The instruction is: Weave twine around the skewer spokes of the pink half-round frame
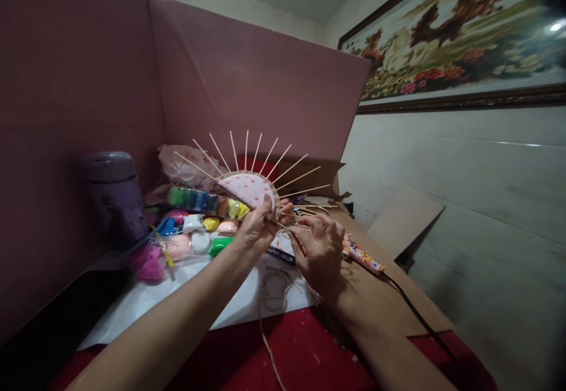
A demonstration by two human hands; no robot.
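My left hand [260, 223] grips a half-round piece [247, 189] at its lower right end, thumb on the front. The piece is pale pink with red dots, and twine runs along its curved edge. Several thin wooden sticks [260, 154] fan out from that edge like rays. Close by on the right, my right hand [319, 246] has its fingertips pinched together at the thin twine or stick near the piece's lower end; which of the two they hold is hard to make out. A length of twine [265, 338] hangs down over the red cloth.
Several colored clay packets [201, 242] lie on white paper [234, 296] at left, beside a purple flask [115, 196]. A flower-patterned glue gun [365, 258] with a black cord rests on cardboard [384, 296] at right. Pink panels [256, 78] stand behind.
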